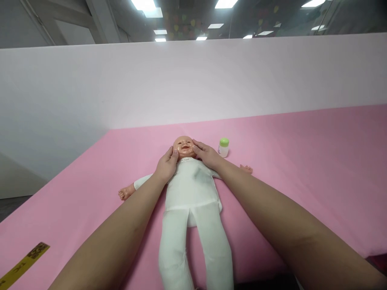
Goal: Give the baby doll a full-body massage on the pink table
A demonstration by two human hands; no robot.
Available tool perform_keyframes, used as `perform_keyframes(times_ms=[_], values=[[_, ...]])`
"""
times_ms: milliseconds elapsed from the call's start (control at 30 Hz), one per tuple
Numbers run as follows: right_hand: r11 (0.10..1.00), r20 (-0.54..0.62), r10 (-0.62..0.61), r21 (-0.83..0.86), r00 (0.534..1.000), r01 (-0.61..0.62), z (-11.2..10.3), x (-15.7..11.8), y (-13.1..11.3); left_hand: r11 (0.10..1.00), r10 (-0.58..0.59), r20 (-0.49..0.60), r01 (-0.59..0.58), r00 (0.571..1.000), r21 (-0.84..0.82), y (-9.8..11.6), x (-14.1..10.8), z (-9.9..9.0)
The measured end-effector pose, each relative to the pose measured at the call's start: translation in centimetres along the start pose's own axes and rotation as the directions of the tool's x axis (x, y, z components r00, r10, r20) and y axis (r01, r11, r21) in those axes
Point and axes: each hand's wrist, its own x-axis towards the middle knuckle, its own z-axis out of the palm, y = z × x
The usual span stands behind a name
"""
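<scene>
Doll [190, 189] lies face up on pink cover [317, 161], head at far end, legs toward wearer, feet cut off by frame edge. White outfit, arms spread out to both sides. Sides below as wearer sees them.

Left hand [167, 165]: on left side of doll's head, thumb against cheek, fingers cupped along the side. Right hand [208, 155]: mirrors it on right side, fingers and thumb on cheek. Head is held between the two; fingers behind it hidden, pressure can't tell. Forearms pass over doll's arms.

Bottle [223, 148], green lid, pale body: upright right of doll's head, near right hand, not touching. Yellow strip [22, 266], dark print: left of doll's legs, well apart. White wall [193, 80] beyond doll's head, lit ceiling panels [226, 4] above that.
</scene>
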Motion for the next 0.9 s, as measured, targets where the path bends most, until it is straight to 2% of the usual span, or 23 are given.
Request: perform_keyframes(times_ms=[100, 333, 467, 633, 733, 900], values=[[0.983, -0.027, -0.035, -0.183, 0.999, 0.029, 0.2, -0.4, -0.7, 0.996, 0.012, 0.065, -0.018, 0.998, 0.085, 0.9, -0.4, -0.3], [0.948, -0.063, -0.019, -0.317, 0.998, -0.002, 0.7, -0.7, -1.2, 0.985, -0.021, 0.077, 0.008, 0.997, 0.174, 2.0, -0.8, -0.3], [0.959, -0.067, -0.009, -0.282, 0.998, -0.011, 0.6, -0.6, -1.2, 0.987, 0.003, 0.082, -0.016, 0.997, 0.159, 1.9, -0.8, -0.2], [0.989, 0.01, -0.025, -0.149, 1.0, 0.026, 0.0, -0.5, -1.2, 0.997, 0.008, 0.062, -0.012, 0.998, 0.08, 1.1, -0.4, -0.1], [0.99, 0.044, -0.04, -0.134, 0.998, 0.046, -0.5, -0.4, -1.2, 0.998, -0.021, 0.028, 0.019, 0.999, 0.062, 0.4, -0.1, 0.0], [0.992, 0.086, -0.039, -0.116, 0.995, 0.049, -1.2, -0.3, -0.9, 1.0, 0.006, 0.026, -0.006, 1.0, 0.016, -0.4, 0.3, 0.2]])
